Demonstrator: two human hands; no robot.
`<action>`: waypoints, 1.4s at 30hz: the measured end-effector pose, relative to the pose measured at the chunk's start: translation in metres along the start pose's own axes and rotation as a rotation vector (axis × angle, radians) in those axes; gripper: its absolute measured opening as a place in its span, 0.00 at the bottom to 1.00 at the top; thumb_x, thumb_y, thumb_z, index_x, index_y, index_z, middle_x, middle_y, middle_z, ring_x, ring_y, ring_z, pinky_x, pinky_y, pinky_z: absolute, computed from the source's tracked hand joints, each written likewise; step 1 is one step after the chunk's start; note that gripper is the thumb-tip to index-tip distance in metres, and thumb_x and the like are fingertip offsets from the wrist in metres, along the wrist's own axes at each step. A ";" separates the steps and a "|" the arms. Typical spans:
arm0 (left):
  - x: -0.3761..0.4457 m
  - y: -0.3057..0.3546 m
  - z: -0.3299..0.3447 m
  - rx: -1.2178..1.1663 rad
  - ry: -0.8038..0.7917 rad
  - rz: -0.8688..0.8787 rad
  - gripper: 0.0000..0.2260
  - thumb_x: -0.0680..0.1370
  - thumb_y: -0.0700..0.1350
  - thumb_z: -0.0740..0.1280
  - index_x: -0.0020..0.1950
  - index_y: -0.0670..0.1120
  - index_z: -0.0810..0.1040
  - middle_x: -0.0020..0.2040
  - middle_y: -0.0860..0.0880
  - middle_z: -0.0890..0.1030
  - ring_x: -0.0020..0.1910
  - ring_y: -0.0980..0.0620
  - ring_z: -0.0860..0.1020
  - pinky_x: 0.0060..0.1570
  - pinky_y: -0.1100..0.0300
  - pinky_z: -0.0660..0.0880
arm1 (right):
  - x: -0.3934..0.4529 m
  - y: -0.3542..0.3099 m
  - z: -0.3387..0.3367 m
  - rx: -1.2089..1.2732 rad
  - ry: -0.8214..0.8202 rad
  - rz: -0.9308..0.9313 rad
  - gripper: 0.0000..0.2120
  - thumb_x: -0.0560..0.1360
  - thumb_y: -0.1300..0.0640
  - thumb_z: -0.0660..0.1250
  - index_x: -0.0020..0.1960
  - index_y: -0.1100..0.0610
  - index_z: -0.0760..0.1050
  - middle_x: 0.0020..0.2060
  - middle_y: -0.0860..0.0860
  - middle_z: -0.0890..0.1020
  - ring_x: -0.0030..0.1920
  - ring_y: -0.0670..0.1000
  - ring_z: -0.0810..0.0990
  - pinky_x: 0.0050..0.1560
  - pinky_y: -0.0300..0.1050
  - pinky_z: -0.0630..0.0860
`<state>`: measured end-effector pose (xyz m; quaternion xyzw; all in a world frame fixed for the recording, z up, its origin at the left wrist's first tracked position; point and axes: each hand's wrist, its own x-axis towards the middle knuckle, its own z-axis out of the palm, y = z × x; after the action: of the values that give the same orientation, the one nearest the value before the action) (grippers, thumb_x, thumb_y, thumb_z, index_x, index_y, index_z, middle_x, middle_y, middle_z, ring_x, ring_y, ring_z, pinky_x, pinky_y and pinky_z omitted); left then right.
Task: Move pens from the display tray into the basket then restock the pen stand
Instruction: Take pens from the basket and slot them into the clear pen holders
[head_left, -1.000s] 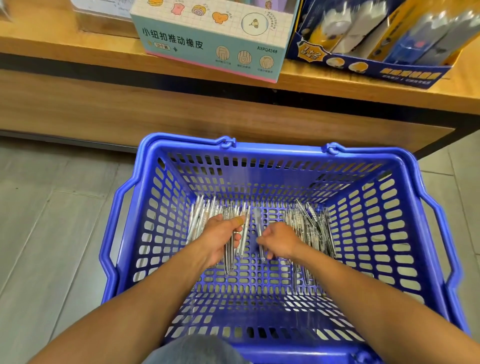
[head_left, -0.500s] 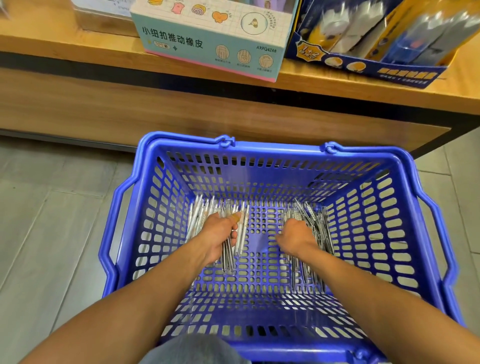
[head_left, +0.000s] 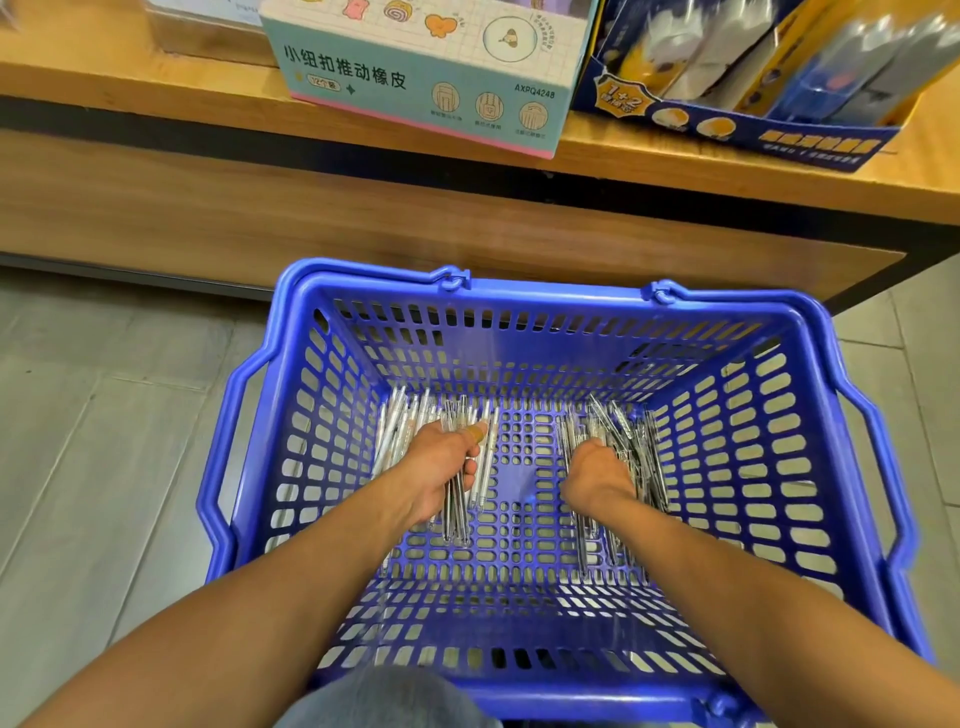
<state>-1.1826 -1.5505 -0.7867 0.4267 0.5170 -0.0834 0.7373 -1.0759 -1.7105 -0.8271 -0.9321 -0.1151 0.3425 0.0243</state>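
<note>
A blue plastic basket (head_left: 769, 457) stands on the floor in front of me, and both my arms reach down into it. Several clear pens lie on its bottom in two heaps. My left hand (head_left: 441, 467) grips a bundle of pens (head_left: 457, 514) from the left heap, thumb across the top. My right hand (head_left: 597, 478) is curled round pens of the right heap (head_left: 634, 447); its fingers are hidden under the hand. No display tray or pen stand is in view.
A wooden shelf (head_left: 156, 78) runs across the top, close behind the basket. On it stand a teal eraser box (head_left: 426, 78) and a dark blue display carton (head_left: 779, 93). Grey floor tiles (head_left: 104, 441) lie to the left.
My right hand has slid rightwards from the basket's middle onto the right heap of pens. My left hand has stayed on its bundle. The two heaps now lie further apart.
</note>
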 end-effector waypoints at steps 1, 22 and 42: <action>0.000 0.000 0.000 -0.002 -0.002 0.004 0.31 0.79 0.43 0.69 0.77 0.39 0.58 0.35 0.48 0.74 0.28 0.55 0.71 0.27 0.62 0.71 | -0.001 -0.003 -0.005 0.038 -0.013 -0.014 0.20 0.75 0.66 0.67 0.65 0.66 0.67 0.49 0.58 0.79 0.47 0.55 0.81 0.41 0.42 0.79; -0.007 0.008 0.001 0.155 -0.128 0.013 0.37 0.73 0.43 0.76 0.76 0.37 0.62 0.45 0.46 0.77 0.29 0.55 0.70 0.27 0.61 0.70 | 0.009 -0.007 -0.019 0.218 -0.073 -0.136 0.09 0.78 0.61 0.66 0.39 0.61 0.76 0.37 0.53 0.80 0.37 0.50 0.80 0.42 0.44 0.81; -0.004 0.007 -0.002 -0.006 -0.043 -0.032 0.38 0.73 0.52 0.76 0.77 0.45 0.61 0.63 0.42 0.78 0.60 0.45 0.81 0.57 0.44 0.78 | -0.031 -0.041 -0.023 0.910 -0.543 -0.362 0.08 0.75 0.56 0.71 0.48 0.59 0.74 0.33 0.55 0.84 0.29 0.49 0.80 0.30 0.38 0.76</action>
<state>-1.1817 -1.5463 -0.7803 0.4145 0.5081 -0.1029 0.7480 -1.0919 -1.6767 -0.7843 -0.6714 -0.1160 0.5758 0.4519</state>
